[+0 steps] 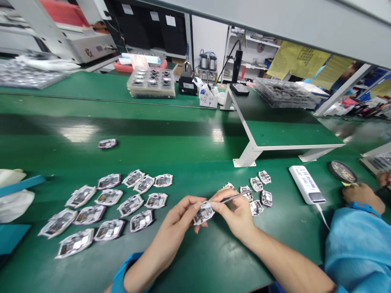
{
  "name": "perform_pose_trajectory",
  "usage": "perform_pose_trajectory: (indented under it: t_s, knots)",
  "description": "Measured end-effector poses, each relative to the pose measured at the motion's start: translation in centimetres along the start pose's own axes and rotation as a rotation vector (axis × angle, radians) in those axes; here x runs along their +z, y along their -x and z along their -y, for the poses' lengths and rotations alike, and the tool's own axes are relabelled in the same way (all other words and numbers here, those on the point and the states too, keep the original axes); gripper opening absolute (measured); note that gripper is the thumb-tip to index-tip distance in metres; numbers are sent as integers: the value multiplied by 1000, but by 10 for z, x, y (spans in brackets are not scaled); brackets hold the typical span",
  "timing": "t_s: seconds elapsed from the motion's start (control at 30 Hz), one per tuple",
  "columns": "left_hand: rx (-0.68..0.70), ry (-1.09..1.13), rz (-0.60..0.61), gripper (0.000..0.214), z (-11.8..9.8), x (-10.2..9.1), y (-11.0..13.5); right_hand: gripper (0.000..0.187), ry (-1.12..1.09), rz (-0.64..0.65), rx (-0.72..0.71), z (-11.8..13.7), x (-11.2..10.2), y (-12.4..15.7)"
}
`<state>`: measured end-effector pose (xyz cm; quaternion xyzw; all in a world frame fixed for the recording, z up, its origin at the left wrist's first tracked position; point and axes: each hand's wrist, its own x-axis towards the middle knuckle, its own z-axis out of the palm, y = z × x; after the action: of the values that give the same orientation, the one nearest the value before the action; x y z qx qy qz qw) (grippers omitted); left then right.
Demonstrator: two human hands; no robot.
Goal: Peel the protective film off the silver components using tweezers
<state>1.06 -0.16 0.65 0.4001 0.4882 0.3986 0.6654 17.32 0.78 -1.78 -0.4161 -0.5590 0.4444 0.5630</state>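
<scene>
Just in front of me, my left hand [180, 217] grips a small light-rimmed device housing [203, 214] with electronics showing inside, like an open watch case. My right hand [236, 213] has its thumb and finger pinched at the housing's upper right edge. Slim metal tweezers [236, 197] lie in that same hand, pointing up and to the right. What the right fingertips pinch at the edge is too small to make out. Left of my hands, several similar housings [110, 230] lie in loose rows. Beyond my right hand is a smaller group of housings [256, 184], partly hidden by it.
A white handheld device [306, 185] with a cable lies to the right, near a round dark dish [342, 171]. A co-worker's blue sleeve [357, 244] is at the right edge. Behind stands a green-topped raised shelf [293, 136]. One housing [107, 143] lies farther back.
</scene>
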Motion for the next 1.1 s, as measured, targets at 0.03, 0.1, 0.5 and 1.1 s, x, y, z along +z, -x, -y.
perform_pose_trajectory:
  t_s: [0.03,0.1,0.5,1.1]
  knots:
    - [-1,1,0,33,0,-1,-1,2,18,15,-31,1,0,0]
    - [1,-2,-1,33,2,-2,-2,4,73,37,-123,3,-1,0]
    - [-77,-8,25,33,-1,-5,-1,8,336,188,-485,15,-8,-3]
    - [-106,-119,32,37,4,-7,-4,2,120,154,-78,13,-6,-3]
